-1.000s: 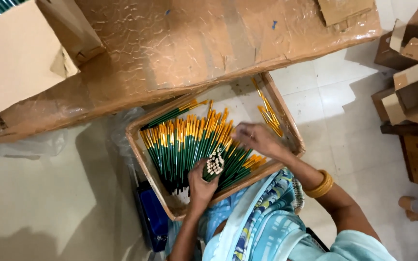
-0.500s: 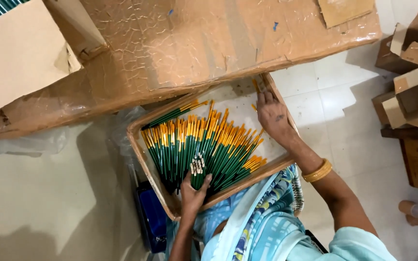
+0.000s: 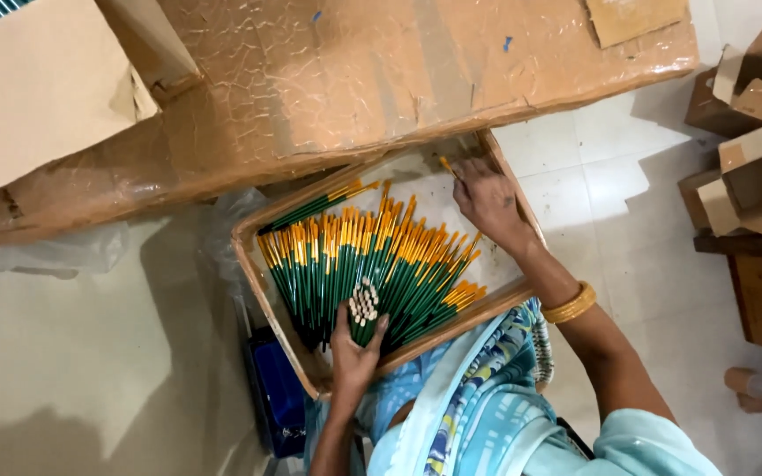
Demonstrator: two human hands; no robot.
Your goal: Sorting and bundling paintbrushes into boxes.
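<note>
Green-and-yellow stems fill a shallow wooden tray (image 3: 288,328) that rests on the person's lap, its far end tucked under the edge of a big cardboard carton (image 3: 381,79) wrapped in clear film. The left hand (image 3: 354,357), at about 6 o'clock of the tray, is curled narrow around a small bundle of brushes (image 3: 364,304), thumb on one side and fingers on the other, so that the pale round ends stand up out of the fist; roughly a dozen ends show, though the exact number is too small to count. The right hand (image 3: 487,198), at about 1 o'clock of the tray, lies palm down with fingers loosely bent and close together, fingertips pinching or touching a single loose brush (image 3: 445,165) near the tray's far corner; whether it truly grips that brush I cannot tell. A gold bangle (image 3: 571,305) circles the right wrist. The pile of brushes (image 3: 372,264) spreads like a fan across the tray, dark green handles converging toward 6 o'clock and yellow ends splaying toward 12 and 3 o'clock; there are many dozens, beyond counting. One tray, two hands, one bangle are visible. At 3 o'clock of the scene, several small open cardboard boxes (image 3: 751,167) sit stacked on the pale tiled floor (image 3: 646,264). A blue object (image 3: 275,392) lies under the tray at 7 o'clock.
</note>
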